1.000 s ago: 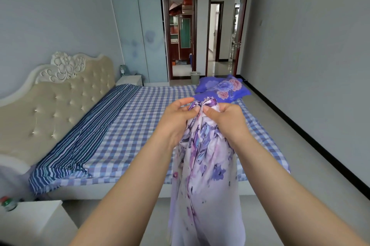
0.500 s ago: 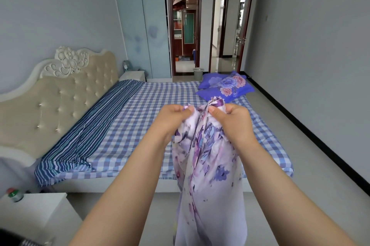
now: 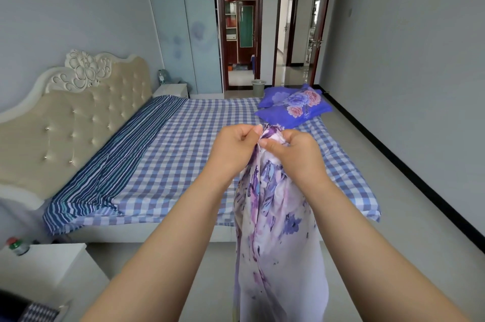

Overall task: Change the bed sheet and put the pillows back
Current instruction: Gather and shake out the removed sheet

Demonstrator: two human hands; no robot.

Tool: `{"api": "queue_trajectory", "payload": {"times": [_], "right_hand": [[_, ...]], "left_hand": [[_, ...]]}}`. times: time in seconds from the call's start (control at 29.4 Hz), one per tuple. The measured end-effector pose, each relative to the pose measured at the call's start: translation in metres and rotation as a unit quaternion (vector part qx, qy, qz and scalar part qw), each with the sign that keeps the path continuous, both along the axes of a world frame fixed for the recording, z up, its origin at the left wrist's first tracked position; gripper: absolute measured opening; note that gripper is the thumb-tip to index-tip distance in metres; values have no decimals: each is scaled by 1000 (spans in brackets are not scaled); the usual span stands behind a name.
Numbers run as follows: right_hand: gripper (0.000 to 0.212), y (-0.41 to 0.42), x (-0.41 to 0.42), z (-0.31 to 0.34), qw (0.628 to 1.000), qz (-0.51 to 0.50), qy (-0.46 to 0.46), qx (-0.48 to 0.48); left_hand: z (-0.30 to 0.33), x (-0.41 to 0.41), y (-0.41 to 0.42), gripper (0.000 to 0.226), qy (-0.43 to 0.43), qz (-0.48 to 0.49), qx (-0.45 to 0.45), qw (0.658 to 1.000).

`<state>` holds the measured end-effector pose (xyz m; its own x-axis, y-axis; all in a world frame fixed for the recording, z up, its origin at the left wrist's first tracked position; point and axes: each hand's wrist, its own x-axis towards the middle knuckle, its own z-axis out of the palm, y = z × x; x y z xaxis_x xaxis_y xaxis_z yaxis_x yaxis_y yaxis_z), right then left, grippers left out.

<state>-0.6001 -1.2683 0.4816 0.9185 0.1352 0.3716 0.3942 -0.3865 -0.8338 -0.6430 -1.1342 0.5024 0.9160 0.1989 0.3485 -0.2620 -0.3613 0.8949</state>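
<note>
Both hands, left hand [image 3: 236, 143] and right hand [image 3: 294, 153], are pinching the floral sheet [image 3: 275, 216] top with curled fingers. Checked bed [image 3: 210, 153] is lying ahead, pillows [image 3: 294, 106] sitting at its far corner, grey floor [image 3: 409, 216] running alongside.

- Left hand [image 3: 236, 148] and right hand [image 3: 294, 156] pinched the top edge of a hanging floral sheet [image 3: 275, 230].
- The bed [image 3: 210, 164] carried a checked sheet [image 3: 199, 159] and a striped cloth [image 3: 110, 169].
- Two blue floral pillows [image 3: 294, 106] lay at its far corner.

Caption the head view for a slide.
Both hands, left hand and right hand, pinch a floral sheet beside the checked bed.
</note>
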Motion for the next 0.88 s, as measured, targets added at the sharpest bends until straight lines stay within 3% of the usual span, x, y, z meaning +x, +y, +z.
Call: {"api": "queue_trajectory", "payload": {"times": [0.1, 0.27, 0.41, 0.48, 0.58, 0.71, 0.88], "right_hand": [[34, -2, 1, -1, 1000, -16, -1, -25], [39, 2, 0, 0, 999, 20, 10, -37], [49, -6, 7, 10, 982, 106, 149, 54], [38, -18, 21, 15, 969, 107, 209, 76], [28, -40, 47, 15, 953, 112, 246, 133], [4, -50, 58, 10, 970, 138, 202, 12], [28, -33, 49, -14, 979, 148, 88, -109]], "left_hand": [[0, -6, 1, 6, 5, -79, -17, 997], [-5, 5, 4, 6, 20, -24, -63, 998], [-9, 28, 17, 19, 52, 44, -235, 970], [-2, 41, 40, 23, 57, 111, -315, 941], [9, 58, 70, 27, 26, 201, -196, 960], [22, 79, 75, 22, -59, 219, -131, 965], [44, 98, 79, 18, -94, 192, -122, 969]]}}
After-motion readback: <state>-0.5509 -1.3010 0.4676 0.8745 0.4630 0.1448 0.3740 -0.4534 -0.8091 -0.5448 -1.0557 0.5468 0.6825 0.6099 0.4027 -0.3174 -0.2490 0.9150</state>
